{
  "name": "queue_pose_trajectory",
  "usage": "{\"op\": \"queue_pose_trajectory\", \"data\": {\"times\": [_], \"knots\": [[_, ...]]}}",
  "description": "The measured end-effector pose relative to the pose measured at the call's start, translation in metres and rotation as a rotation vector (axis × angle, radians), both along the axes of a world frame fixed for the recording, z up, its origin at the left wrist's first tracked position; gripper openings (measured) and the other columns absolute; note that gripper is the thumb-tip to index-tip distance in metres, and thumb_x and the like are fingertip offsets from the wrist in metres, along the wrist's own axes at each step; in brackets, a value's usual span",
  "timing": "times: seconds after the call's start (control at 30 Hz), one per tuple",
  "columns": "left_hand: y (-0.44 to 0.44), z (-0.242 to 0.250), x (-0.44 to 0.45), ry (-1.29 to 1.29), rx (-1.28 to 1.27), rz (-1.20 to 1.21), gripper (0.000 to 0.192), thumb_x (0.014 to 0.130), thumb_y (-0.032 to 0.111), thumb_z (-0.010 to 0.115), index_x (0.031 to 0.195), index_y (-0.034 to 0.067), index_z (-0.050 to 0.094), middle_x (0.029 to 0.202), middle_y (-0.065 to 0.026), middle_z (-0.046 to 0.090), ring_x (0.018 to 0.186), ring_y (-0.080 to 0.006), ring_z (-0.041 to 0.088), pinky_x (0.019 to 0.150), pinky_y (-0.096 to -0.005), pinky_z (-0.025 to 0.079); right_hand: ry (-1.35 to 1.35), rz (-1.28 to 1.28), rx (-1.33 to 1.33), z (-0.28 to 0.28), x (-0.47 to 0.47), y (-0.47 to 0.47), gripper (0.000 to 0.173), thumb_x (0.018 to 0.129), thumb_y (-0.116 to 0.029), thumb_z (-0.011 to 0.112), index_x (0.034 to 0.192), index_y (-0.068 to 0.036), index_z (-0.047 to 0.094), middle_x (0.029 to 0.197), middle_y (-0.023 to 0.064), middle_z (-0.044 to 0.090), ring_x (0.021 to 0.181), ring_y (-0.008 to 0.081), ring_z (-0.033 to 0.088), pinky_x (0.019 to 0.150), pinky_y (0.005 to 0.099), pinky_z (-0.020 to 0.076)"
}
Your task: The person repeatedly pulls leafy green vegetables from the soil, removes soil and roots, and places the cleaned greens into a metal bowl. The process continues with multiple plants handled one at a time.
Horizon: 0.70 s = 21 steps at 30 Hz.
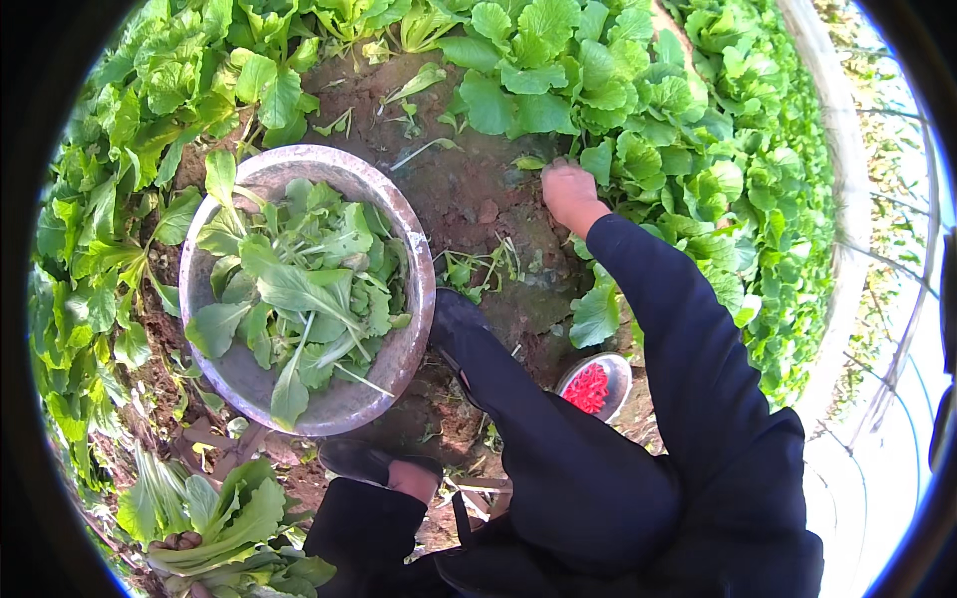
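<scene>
My right hand (570, 193) reaches down to the soil at the edge of the standing leafy greens (643, 134). Its fingers are curled at the base of the plants and partly hidden, so what they grip cannot be made out. A small cut leaf (529, 162) lies beside the knuckles. At the lower left, my left hand (178, 541) is closed around a bunch of leafy greens (232, 516); only some fingers show among the pale stalks. Between the hands stands a large round basin (422, 299), holding loose green leaves (306, 291).
A small bowl (619, 381) with red bands or ties (586, 388) sits beside my leg (553, 418). One shoe (457, 318) touches or nearly touches the basin. More greens (112, 247) grow at left. Leaf scraps (482, 269) lie on bare soil (486, 202). A pale border (837, 172) curves along the right.
</scene>
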<state>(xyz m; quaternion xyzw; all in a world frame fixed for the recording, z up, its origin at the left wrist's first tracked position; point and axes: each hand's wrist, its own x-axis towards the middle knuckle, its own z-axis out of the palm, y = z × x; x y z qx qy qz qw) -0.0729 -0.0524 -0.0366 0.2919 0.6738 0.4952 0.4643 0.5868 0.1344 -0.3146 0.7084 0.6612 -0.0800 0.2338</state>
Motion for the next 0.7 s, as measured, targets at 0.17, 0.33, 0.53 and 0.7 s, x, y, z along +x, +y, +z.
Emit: {"op": "queue_pose_trajectory", "data": {"times": [0.17,0.33,0.53,0.7], "knots": [[-0.005,-0.003,-0.008,0.028,-0.011,-0.006,0.066,0.092,0.024,0.057,0.147,-0.002,0.03,0.133,-0.0169,0.05,0.123,-0.0263,0.05,0.112,-0.0409,0.034,-0.475,0.166,-0.095,-0.021,0.025,0.019,0.027,0.085,-0.016,0.058,0.107,-0.005,0.071,0.115,0.0169,0.065,0.107,0.0324,0.06,0.086,0.047,0.0457],[0.003,-0.011,-0.005,0.009,-0.001,-0.038,0.067,0.091,0.024,0.058,0.147,-0.001,0.03,0.133,-0.0164,0.05,0.123,-0.0262,0.05,0.112,-0.0407,0.034,-0.773,0.228,-0.268,-0.042,0.046,0.022,0.03,0.093,-0.014,0.048,0.111,-0.009,0.071,0.113,0.0142,0.066,0.108,0.0346,0.058,0.085,0.0571,0.0392],[0.007,-0.016,-0.007,-0.017,0.005,-0.067,0.069,0.091,0.024,0.059,0.147,-0.001,0.029,0.133,-0.0159,0.05,0.123,-0.0261,0.049,0.112,-0.0403,0.034,-0.696,0.191,-0.203,-0.029,0.062,0.025,0.029,0.094,-0.015,0.048,0.114,-0.012,0.068,0.113,0.008,0.069,0.106,0.0275,0.063,0.09,0.0577,0.0409],[0.011,-0.011,-0.007,-0.029,-0.002,-0.084,0.07,0.09,0.024,0.061,0.147,-0.001,0.029,0.133,-0.0154,0.049,0.123,-0.026,0.049,0.112,-0.0401,0.034,-0.59,0.063,-0.266,-0.018,0.072,0.024,0.027,0.093,-0.017,0.051,0.111,-0.012,0.071,0.109,0.0078,0.07,0.103,0.0287,0.065,0.088,0.0557,0.0433]]}}
